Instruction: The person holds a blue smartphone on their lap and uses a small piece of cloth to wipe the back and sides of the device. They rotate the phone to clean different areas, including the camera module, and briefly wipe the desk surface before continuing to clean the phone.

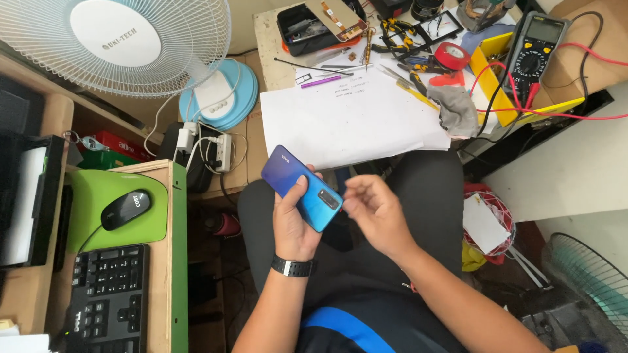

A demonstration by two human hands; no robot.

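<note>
A blue-to-purple smartphone (302,187) lies back side up in my left hand (293,225), above my lap. The camera block on its back points toward my right hand. My left thumb rests on the phone's back, and a black watch sits on that wrist. My right hand (375,214) hovers just right of the phone, fingers curled and close to its lower end; it holds nothing that I can see.
White paper sheet (347,121) covers the desk ahead, with a multimeter (536,52), red tape roll (452,55), pliers, screwdrivers and a black parts tray (307,29) behind. A white fan (124,46), power strip, mouse (125,208) on a green pad and keyboard (108,294) are at left.
</note>
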